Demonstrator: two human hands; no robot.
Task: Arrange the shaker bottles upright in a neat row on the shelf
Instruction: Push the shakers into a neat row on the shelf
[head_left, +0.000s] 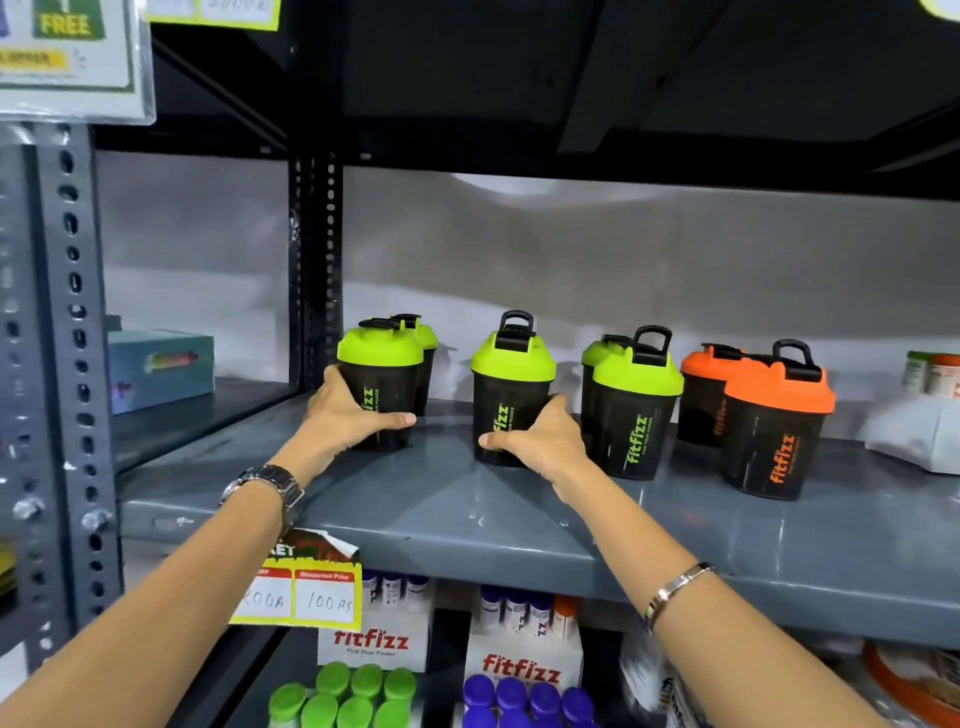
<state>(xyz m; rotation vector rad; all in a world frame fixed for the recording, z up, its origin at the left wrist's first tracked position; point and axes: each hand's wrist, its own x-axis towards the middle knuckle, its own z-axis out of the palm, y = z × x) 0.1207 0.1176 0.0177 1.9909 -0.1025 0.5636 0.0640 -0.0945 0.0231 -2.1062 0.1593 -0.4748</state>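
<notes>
Several black shaker bottles stand upright on the grey metal shelf (415, 514). My left hand (348, 410) grips the leftmost green-lidded bottle (382, 364), which has another green-lidded bottle (427, 338) behind it. My right hand (540, 436) wraps the base of the middle green-lidded bottle (511, 384). To the right stands a front green-lidded bottle (636, 410) with one partly hidden behind it (597, 351). Further right are two orange-lidded bottles, one in front (776, 426) and one behind (704, 395).
A perforated upright post (317, 260) rises behind the leftmost bottle. A white bag (914, 431) and small containers (935, 371) lie at the shelf's right end. A blue box (161, 364) sits in the left bay. A price tag (301, 587) hangs from the front edge; boxed tubes fill the shelf below.
</notes>
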